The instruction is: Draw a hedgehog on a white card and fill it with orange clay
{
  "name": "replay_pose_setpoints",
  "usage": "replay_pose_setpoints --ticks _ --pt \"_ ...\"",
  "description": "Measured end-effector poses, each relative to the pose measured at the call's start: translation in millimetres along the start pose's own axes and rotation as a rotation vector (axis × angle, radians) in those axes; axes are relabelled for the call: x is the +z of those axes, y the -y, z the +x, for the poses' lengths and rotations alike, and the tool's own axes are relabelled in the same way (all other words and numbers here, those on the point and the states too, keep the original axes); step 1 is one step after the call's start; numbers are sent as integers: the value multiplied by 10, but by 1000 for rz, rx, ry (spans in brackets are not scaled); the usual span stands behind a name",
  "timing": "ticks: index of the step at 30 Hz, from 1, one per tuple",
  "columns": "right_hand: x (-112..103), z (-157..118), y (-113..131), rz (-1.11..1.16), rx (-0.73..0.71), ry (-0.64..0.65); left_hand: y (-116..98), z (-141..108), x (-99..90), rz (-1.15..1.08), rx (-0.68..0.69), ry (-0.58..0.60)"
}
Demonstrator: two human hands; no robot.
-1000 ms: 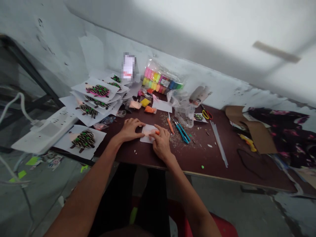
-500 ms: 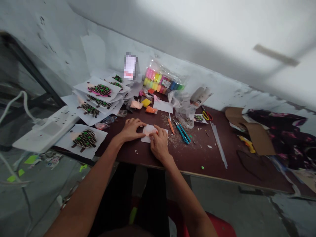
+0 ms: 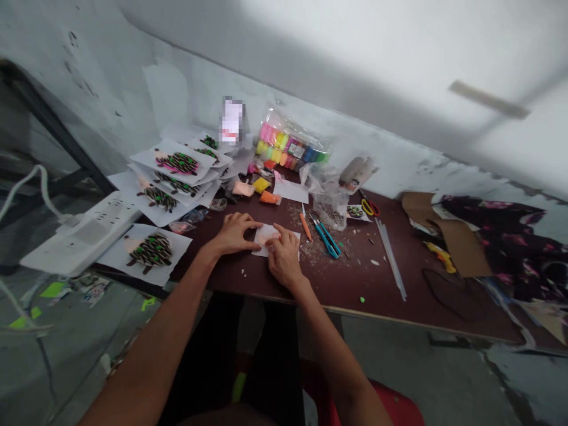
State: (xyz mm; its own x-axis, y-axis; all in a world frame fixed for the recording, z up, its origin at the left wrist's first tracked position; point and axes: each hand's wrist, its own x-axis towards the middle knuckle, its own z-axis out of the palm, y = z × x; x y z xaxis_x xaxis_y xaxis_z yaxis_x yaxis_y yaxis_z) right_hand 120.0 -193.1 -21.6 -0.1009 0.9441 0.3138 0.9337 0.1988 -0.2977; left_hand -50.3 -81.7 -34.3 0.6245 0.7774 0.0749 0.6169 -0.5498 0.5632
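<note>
My left hand [image 3: 233,234] lies on the dark red table [image 3: 368,290], its fingertips at the left edge of a small white paper sheet [image 3: 260,248]. A patch of peach clay [image 3: 266,238] sits on that sheet. My right hand [image 3: 284,255] is bent over the sheet, with its fingertips pressed on the clay. Those fingers hide part of the clay and the sheet's right side. Scattered shavings lie just right of my right hand.
Paper cards with spiky clay figures [image 3: 153,250] are stacked at left, next to a white power strip [image 3: 84,234]. A bag of coloured clay packs [image 3: 288,144] stands at the back. Teal scissors [image 3: 326,239] lie to the right, beyond them cardboard [image 3: 461,239] and patterned cloth [image 3: 501,248].
My right fingers have shifted slightly on the clay and hide the small orange bit seen earlier. My left hand stays nearly still, and the view has moved slightly.
</note>
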Motion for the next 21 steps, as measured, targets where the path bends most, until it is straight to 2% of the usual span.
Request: replay_pose_setpoints --ticks 14,21 --pt "22 -15 -29 93 -59 -42 8 4 1 9 -4 16" --pt "20 -42 -44 74 33 -136 20 11 3 19 -5 20"
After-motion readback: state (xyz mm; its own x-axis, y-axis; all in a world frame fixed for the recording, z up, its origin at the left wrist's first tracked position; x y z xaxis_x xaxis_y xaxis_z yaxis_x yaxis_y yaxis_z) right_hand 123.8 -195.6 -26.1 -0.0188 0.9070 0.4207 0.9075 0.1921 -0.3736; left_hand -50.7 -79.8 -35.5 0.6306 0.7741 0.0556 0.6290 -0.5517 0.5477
